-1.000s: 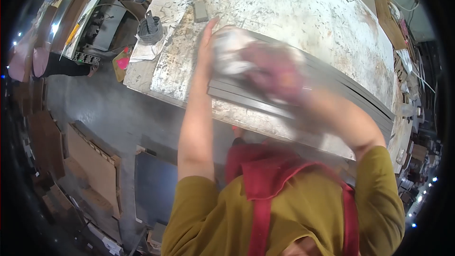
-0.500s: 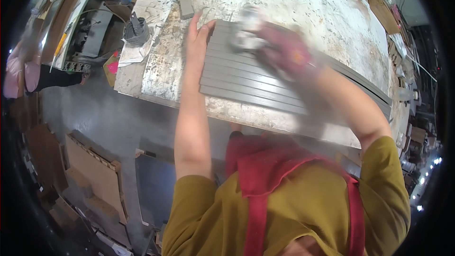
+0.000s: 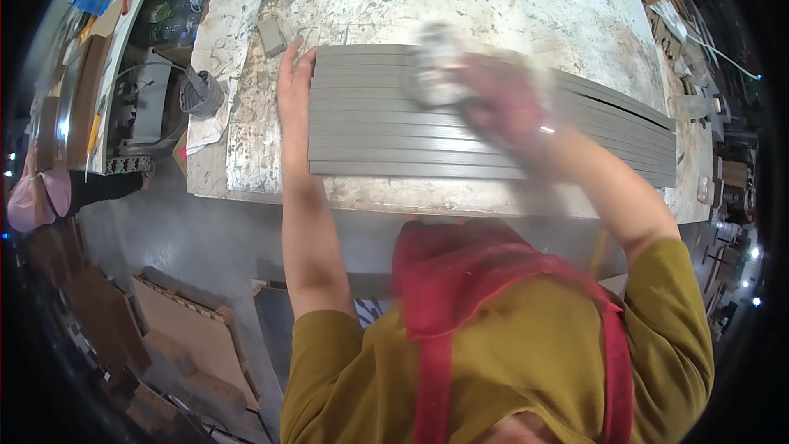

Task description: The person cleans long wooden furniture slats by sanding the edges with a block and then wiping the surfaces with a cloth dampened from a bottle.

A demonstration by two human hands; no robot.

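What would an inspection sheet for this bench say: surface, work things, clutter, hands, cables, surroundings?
Surface: table pale, stained and scuffed.
Work things: grey strips lying side by side; a dark gap shows between some toward the right end. White wad over them, blurred.
Clutter: small block beyond the left hand; grey pot near the table's left edge.
Hands: left hand at the strips' left end, fingers extended, seemingly touching. Right hand reddish, perhaps gloved, holding the wad; blurred.
Cables: thin white line at upper right, possibly a cord.
Surroundings: another person at far left; brown panel at lower left.
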